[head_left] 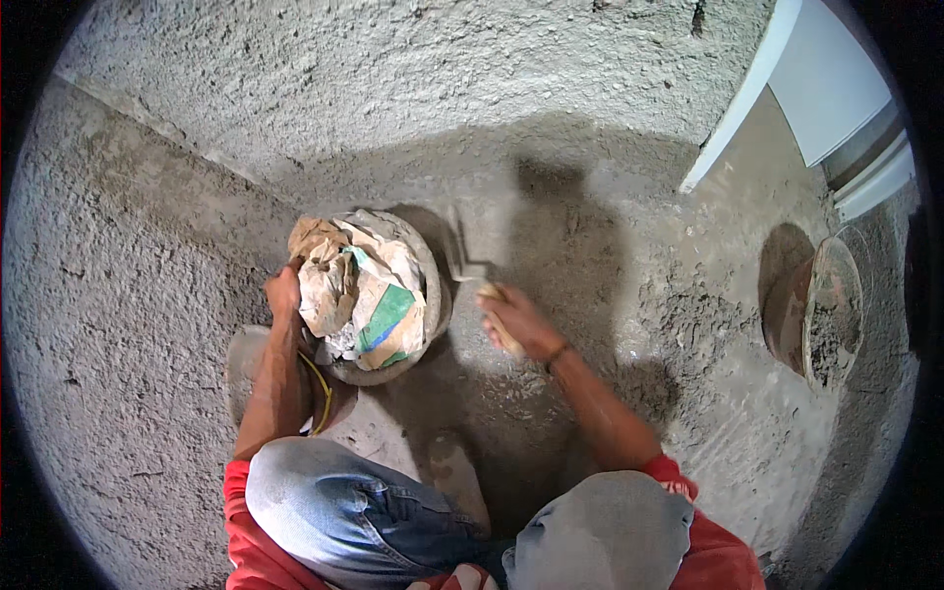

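My left hand [283, 291] is closed on the left side of a crumpled paper bag [319, 275], brown and off-white, atop more torn paper with green and blue patches [385, 317] in a round grey tub [433, 295]. My right hand [519, 321] grips the light wooden handle of a trowel [499, 300]. The trowel's narrow metal blade [457, 246] is slightly blurred, just right of the tub. Below the tub, at its left, stands another dusty container [246, 359] with a yellow cord or handle [317, 383], partly hidden by my left forearm.
A dusty bucket [787, 315] lies tipped on its side at the right. Rough plastered walls [442, 69] rise ahead and at the left. White frames and a panel [821, 88] stand upper right. My bent knees [600, 531] are below, over the rough cement floor [718, 413].
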Motion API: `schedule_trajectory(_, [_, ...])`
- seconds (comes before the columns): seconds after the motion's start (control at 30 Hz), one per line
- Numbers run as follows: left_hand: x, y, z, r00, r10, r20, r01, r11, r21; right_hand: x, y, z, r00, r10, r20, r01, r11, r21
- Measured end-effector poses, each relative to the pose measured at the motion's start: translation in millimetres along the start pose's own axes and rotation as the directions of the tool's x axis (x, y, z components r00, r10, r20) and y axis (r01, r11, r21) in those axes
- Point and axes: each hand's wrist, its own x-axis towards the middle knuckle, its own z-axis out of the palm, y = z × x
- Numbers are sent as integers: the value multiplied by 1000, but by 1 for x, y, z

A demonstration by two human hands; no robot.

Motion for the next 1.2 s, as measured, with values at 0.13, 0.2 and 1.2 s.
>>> schedule_trajectory(0.13, [7, -16, 17, 997, 78, 21, -77, 996, -37, 93, 1, -27, 972, 177, 155, -202, 966, 164])
schedule_trajectory(0.2, [28, -31, 12, 996, 80, 42, -76, 992, -99, 100, 3, -35, 970, 175, 168, -215, 941, 260])
schedule_trajectory(1.2, [20, -18, 6, 987, 157, 37, -156, 988, -10, -90, 18, -83, 905, 54, -423, 212, 803, 556])
